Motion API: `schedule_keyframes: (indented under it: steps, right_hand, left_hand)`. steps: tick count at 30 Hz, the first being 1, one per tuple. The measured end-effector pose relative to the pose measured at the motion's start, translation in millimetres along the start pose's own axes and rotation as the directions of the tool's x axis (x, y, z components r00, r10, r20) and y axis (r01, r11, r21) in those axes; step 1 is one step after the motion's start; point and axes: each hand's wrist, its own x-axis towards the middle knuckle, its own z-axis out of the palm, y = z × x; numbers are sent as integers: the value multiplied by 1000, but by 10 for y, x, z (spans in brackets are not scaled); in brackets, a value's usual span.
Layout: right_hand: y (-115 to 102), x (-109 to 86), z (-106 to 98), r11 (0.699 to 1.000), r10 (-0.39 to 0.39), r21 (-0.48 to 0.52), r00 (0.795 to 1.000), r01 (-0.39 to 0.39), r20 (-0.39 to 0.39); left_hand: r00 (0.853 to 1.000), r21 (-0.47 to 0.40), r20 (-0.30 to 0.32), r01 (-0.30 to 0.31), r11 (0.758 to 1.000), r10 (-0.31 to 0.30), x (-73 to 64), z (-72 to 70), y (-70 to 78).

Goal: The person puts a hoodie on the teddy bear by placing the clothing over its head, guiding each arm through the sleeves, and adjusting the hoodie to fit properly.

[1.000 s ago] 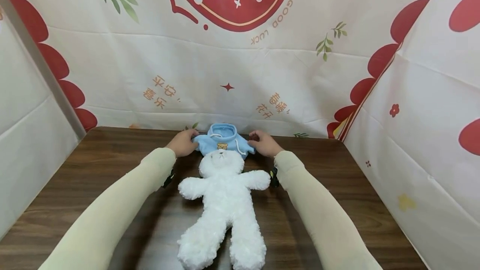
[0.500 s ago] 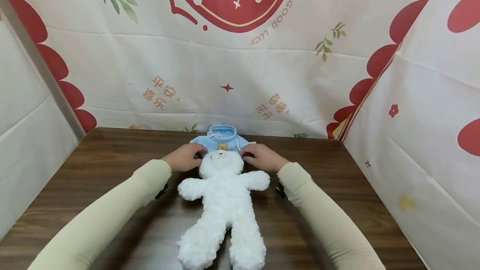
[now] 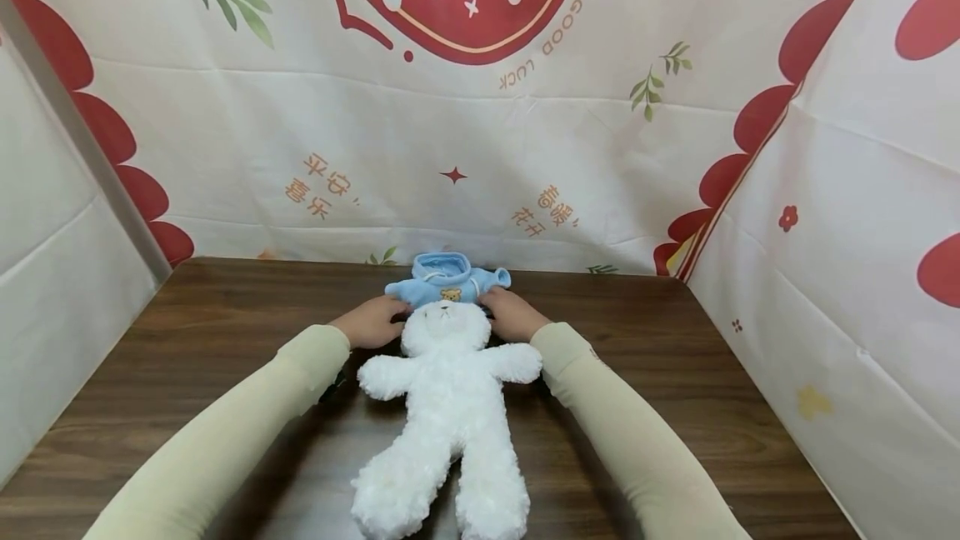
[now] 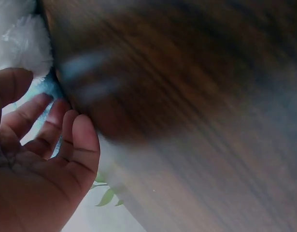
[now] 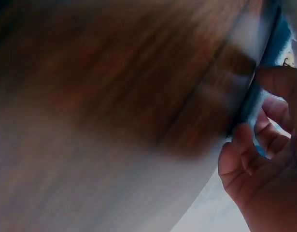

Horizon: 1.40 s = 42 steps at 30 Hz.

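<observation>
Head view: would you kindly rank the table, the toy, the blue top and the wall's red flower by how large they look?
Largest to smallest:
1. Table
2. Toy
3. Blue top, partly hidden and farther off
4. Red flower

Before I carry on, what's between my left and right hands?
In the head view, the plush's head lies between the left hand and the right hand, with the hoodie's lower part just beyond it, also between the fingertips.

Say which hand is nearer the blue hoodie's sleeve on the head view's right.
Right. The right hand is close beside that sleeve; the left hand is by the opposite sleeve.
</observation>
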Motion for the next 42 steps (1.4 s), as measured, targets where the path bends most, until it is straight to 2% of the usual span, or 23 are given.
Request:
schedule_keyframes:
  steps: [5, 9, 12, 15, 19, 24, 26, 30, 34, 35, 38, 42]
  right_hand:
    - [32, 24, 29, 999, 9, -34, 999, -10, -31]
    - [-1, 17, -50, 993, 35, 114, 999, -31, -29]
    - [-65, -1, -156, 961, 47, 271, 999, -45, -3]
    - [-117, -34, -240, 926, 51, 372, 998, -61, 35]
    - [-127, -67, -291, 885, 64, 455, 995, -94, 81]
    - [-130, -106, -340, 821, 88, 551, 987, -147, 132]
    - [-134, -125, -357, 808, 94, 568, 985, -159, 142]
    - [-128, -156, -376, 797, 92, 581, 984, -164, 152]
    - [-161, -198, -454, 784, 96, 587, 974, -202, 207]
    - [-181, -207, -484, 788, 90, 580, 970, -209, 227]
    - [-250, -216, -569, 824, 50, 532, 960, -195, 275]
    - [-323, -206, -615, 859, 14, 487, 958, -158, 286]
  left_hand:
    - [1000, 9, 8, 23, 1000, -23, 46, 21, 34]
    - [998, -29, 43, 54, 998, -52, 78, 30, 59]
    - [995, -71, 70, 81, 994, -76, 89, 21, 57]
    - [994, -74, 70, 85, 994, -79, 87, 26, 53]
    - [999, -49, 25, 50, 998, -48, 76, 58, 71]
    - [997, -49, -83, 1, 999, -5, 27, 75, 95]
    - [992, -46, -129, -20, 999, 14, 3, 76, 96]
    - [986, -68, -166, -45, 997, 34, -39, 64, 92]
    - [991, -131, -134, -39, 991, 21, -95, 34, 91]
    - [992, -148, -125, -42, 988, 23, -110, 26, 89]
    - [995, -202, -100, -36, 979, 16, -159, 5, 82]
    - [996, -285, -92, -15, 959, -12, -199, 2, 73]
